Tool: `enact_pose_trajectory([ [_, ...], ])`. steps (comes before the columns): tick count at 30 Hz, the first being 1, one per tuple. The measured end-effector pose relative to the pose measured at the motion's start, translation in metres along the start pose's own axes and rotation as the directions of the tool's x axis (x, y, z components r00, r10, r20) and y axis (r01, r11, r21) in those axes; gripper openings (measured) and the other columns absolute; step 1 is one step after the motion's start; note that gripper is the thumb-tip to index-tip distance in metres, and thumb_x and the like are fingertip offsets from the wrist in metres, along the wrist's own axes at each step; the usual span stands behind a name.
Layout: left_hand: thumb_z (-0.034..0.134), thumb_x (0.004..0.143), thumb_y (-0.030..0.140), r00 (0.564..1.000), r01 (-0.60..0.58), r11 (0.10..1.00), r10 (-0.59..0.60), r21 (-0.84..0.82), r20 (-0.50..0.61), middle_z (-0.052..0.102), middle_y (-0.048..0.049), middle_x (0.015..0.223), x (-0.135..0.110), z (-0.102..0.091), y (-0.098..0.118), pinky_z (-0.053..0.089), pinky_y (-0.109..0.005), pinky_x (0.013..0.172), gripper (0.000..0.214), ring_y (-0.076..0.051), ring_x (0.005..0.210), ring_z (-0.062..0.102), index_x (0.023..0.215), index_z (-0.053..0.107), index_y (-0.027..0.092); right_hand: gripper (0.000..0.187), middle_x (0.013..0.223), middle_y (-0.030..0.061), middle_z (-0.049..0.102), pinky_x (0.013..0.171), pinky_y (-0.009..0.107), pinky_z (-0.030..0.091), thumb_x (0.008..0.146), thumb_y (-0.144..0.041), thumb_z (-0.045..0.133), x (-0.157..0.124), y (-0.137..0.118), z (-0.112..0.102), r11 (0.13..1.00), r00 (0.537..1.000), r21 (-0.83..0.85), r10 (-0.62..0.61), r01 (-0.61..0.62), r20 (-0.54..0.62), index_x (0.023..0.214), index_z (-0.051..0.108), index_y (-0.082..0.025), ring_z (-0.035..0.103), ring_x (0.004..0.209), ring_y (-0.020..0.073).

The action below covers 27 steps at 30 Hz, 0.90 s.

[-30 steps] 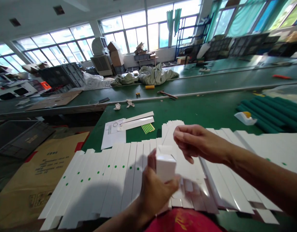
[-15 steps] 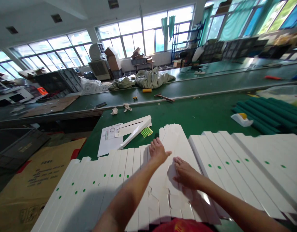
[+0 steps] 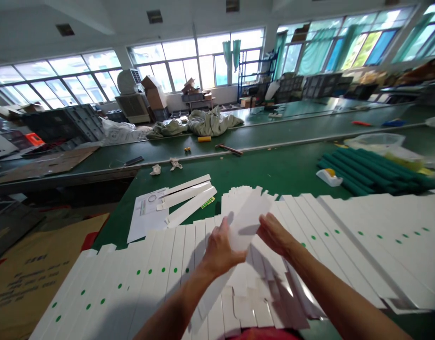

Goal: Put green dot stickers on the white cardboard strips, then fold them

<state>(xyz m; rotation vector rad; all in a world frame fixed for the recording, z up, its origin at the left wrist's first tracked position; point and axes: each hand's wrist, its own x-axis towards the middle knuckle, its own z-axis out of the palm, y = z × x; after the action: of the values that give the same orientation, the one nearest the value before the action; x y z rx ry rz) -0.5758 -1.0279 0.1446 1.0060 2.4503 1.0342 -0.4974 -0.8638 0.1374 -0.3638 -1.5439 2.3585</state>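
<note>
My left hand [image 3: 219, 250] is closed on the left edge of a long flat white carton [image 3: 251, 212], its thumb lying across the front. My right hand [image 3: 276, 234] pinches the right edge of the same carton. The carton is raised and slants over a fanned stack of similar white cartons [image 3: 235, 198]. To the left lies a row of white cartons with green dots [image 3: 168, 250], side by side. Another dotted row of cartons [image 3: 309, 212] extends to the right.
Behind the left row lie a printed sheet [image 3: 141, 217], loose white cartons [image 3: 189, 196] and a green sticker sheet [image 3: 208, 203]. A tape dispenser [image 3: 330, 178] stands beside dark green rolls [image 3: 366, 167]. Farther back is a hammer [image 3: 230, 149].
Both hands were resting on the stack; now they hold one carton lifted and tilted above it. The stack's far end has fanned out. The view has turned somewhat to the right.
</note>
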Motion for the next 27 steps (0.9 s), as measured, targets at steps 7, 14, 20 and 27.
enact_pose_trajectory([
  [7,0.077,0.057,0.036,0.996,0.027,0.974,-0.046,-0.225,-0.079,0.061,-0.0169,0.122,-0.025,0.014,0.022,0.049,-0.041,0.093,0.1,-0.031,0.109,0.059,0.144,0.035,0.008,0.051,0.089,0.0074,0.073,0.079,0.039,0.055,0.06,-0.035,0.087,-0.011,-0.024,0.057,0.959,0.969,0.267,-0.031,0.098,-0.247,0.1,0.063,-0.015,0.068,0.083,0.0231],
  [14,0.076,0.06,0.034,0.992,-0.025,0.96,-0.011,-0.277,-0.126,0.068,-0.0108,0.107,-0.022,-0.003,0.03,0.052,-0.036,0.085,0.088,-0.026,0.096,0.064,0.139,0.043,0.012,0.05,0.072,0.0042,0.069,0.061,0.032,0.055,0.055,-0.041,0.089,0.0,-0.04,0.067,0.975,0.939,0.171,-0.08,0.144,-0.333,0.087,0.062,-0.015,0.066,0.066,0.0206],
  [20,0.075,0.066,0.032,0.991,-0.064,0.86,-0.004,-0.507,-0.132,0.07,-0.0066,0.102,-0.011,-0.026,0.022,0.054,-0.03,0.074,0.075,-0.02,0.083,0.066,0.134,0.047,0.016,0.072,0.101,0.0125,0.069,0.081,0.038,0.052,0.057,-0.06,0.081,-0.005,-0.033,0.059,0.99,0.994,0.098,-0.108,0.105,0.027,0.109,0.061,-0.014,0.065,0.094,0.0268],
  [27,0.08,0.065,0.031,0.994,-0.106,0.604,0.041,-0.79,-0.102,0.07,-0.0069,0.099,-0.002,-0.049,0.015,0.054,-0.029,0.077,0.071,-0.02,0.087,0.066,0.128,0.051,0.016,0.032,0.068,0.0009,0.063,0.057,0.026,0.045,0.058,-0.031,0.084,-0.053,0.033,0.07,0.959,0.952,-0.187,0.247,-0.213,0.18,0.078,0.067,-0.012,0.056,0.062,0.0158],
])
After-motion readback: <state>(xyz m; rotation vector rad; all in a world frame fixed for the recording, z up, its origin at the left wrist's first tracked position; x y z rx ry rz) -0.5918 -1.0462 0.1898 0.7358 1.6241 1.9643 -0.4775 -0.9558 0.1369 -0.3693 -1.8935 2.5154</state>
